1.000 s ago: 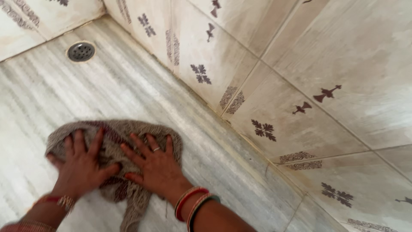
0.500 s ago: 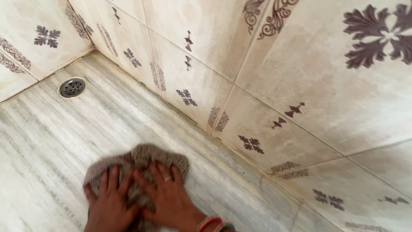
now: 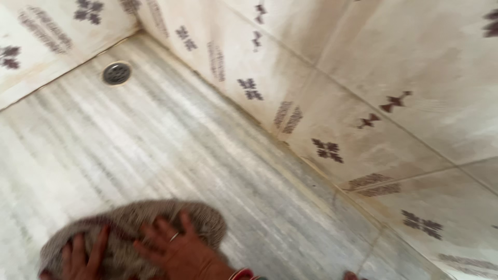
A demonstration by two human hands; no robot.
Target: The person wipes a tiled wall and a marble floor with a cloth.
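Two hands flat on one brown cloth, at the floor's near edge.
The left hand [image 3: 78, 259] and the ringed right hand [image 3: 179, 254] press spread-fingered, gripping nothing, on the nubbly rag [image 3: 129, 228]; one round metal drain [image 3: 116, 72] sits in the streaked marble floor's [image 3: 155, 140] far corner.

A round metal floor drain [image 3: 116, 73] sits in the far corner of the pale, grey-streaked stone floor [image 3: 171, 145]. Cream wall tiles with dark maroon floral motifs [image 3: 332, 78] rise along its right edge and far end.
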